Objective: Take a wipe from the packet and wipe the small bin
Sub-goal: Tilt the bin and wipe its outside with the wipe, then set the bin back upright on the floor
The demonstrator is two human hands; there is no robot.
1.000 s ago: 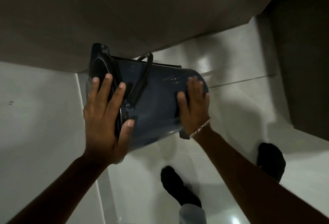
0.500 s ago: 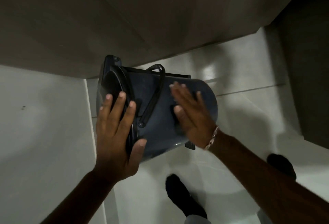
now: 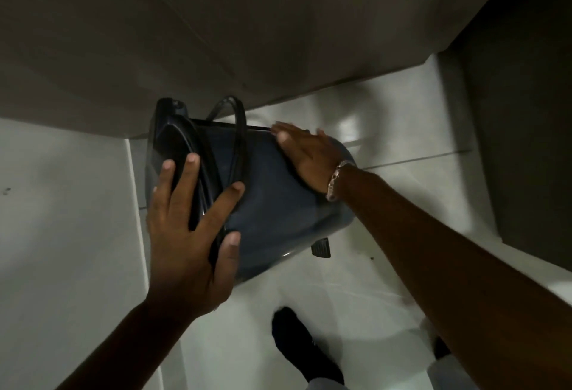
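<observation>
The small bin (image 3: 272,204) is dark blue with a black lid, a black wire handle (image 3: 240,142) and a foot pedal (image 3: 321,247). It is held tilted on its side above the floor, lid end to the left. My left hand (image 3: 188,235) grips the lid end, fingers over the rim and thumb on the body. My right hand (image 3: 309,157) lies flat on the upper far side of the body, fingers stretched and blurred. No wipe or packet is visible; whether one lies under the right palm is hidden.
A grey-brown wall or cabinet front (image 3: 216,33) stands just behind the bin. A white surface (image 3: 62,235) fills the left side, with a dark panel (image 3: 526,111) at the right. My foot in a black sock (image 3: 306,346) stands on the glossy pale floor tiles (image 3: 402,129) below the bin.
My right hand slid from the bin's base end up and left across the body to its far upper side. The left hand kept its hold on the lid end.
</observation>
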